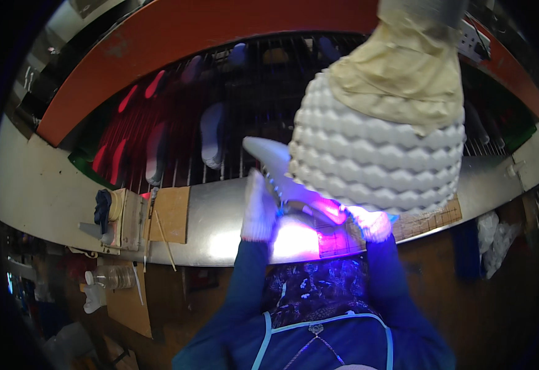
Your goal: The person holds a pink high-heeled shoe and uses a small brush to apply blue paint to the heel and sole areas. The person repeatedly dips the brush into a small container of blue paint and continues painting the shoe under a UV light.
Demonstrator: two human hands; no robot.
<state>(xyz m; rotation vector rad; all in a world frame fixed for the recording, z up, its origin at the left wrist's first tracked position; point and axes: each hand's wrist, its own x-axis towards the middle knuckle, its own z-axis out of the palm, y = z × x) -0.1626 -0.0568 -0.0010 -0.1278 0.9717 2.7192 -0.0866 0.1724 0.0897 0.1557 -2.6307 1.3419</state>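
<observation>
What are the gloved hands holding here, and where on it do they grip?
A white shoe sole. The left hand grips its near left edge; the right hand is at its near end under violet light, exact contact unclear.

The person is wearing white fabric gloves on the left hand point(259, 209) and the right hand point(373, 224), dark blue long sleeves, a dark patterned top, and a blue apron that is showing pale light-blue edging and thin cords.
</observation>
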